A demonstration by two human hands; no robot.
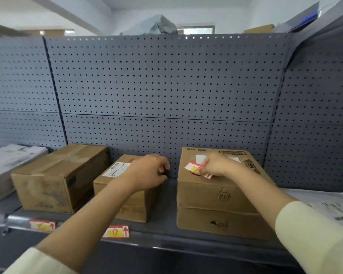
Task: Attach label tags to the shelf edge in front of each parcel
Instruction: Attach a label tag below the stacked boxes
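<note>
Three cardboard parcels stand on the grey shelf [162,226]: a left box [53,180], a small middle box [125,206] and a large right box [220,202]. Red-and-white label tags stick to the shelf edge below the left box [42,224] and the middle box [117,231]. My right hand [214,165] hovers over the large box's top, pinching a red, yellow and white label tag [192,167]. My left hand [149,173] is closed around a small dark object [165,172] above the middle box; what that object is I cannot make out.
A white parcel [10,165] lies at the far left of the shelf. Printed paper sheets [329,206] rest on the shelf at the right. A grey perforated back panel [166,86] rises behind the boxes.
</note>
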